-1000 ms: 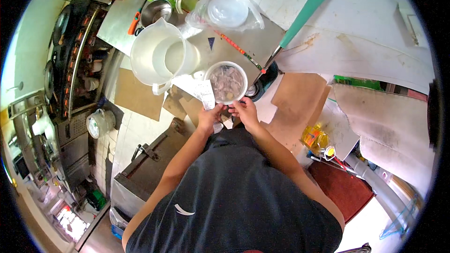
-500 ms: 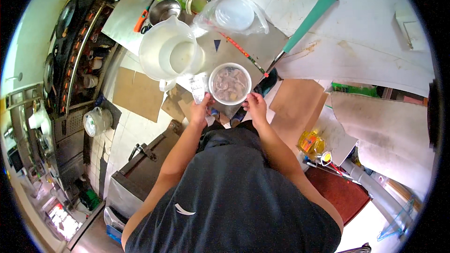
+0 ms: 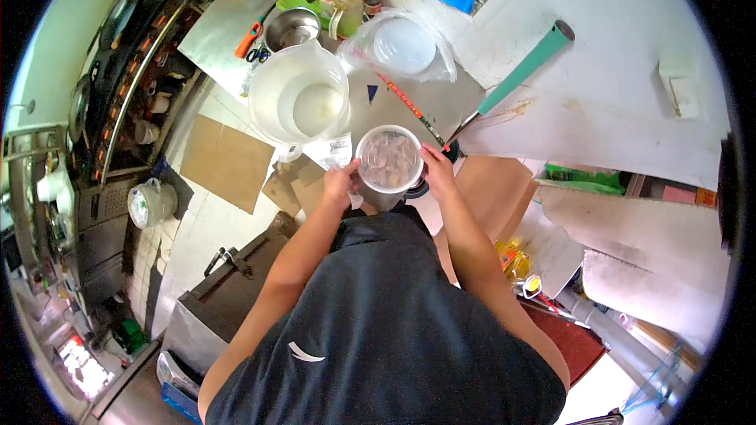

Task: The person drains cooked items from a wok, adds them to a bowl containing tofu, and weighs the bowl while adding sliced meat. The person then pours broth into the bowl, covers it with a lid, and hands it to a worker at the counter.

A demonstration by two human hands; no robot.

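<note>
A round clear plastic tub (image 3: 389, 159) with a pale rim holds pinkish-brown pieces that look like meat. My left hand (image 3: 341, 183) is closed on its left side, and my right hand (image 3: 437, 169) grips the right side of the rim. Beside my left hand, a white printed slip (image 3: 339, 149) lies on the metal counter (image 3: 366, 116). Just beyond it stands a large translucent measuring jug (image 3: 264, 106), its handle toward me. The undersides of the tub and most of my fingertips are hidden.
Behind the jug are a steel bowl (image 3: 292, 29), an orange-handled lighter (image 3: 249, 39) and several jars. A bagged plastic lid or bowl (image 3: 404, 45) sits at the back. A patterned strip (image 3: 412, 109) and a green-handled tool (image 3: 524, 71) lie to the right.
My right hand has moved up along the tub's right rim. My left hand has come against its left side, apart from the slip. The whole view has shifted slightly.
</note>
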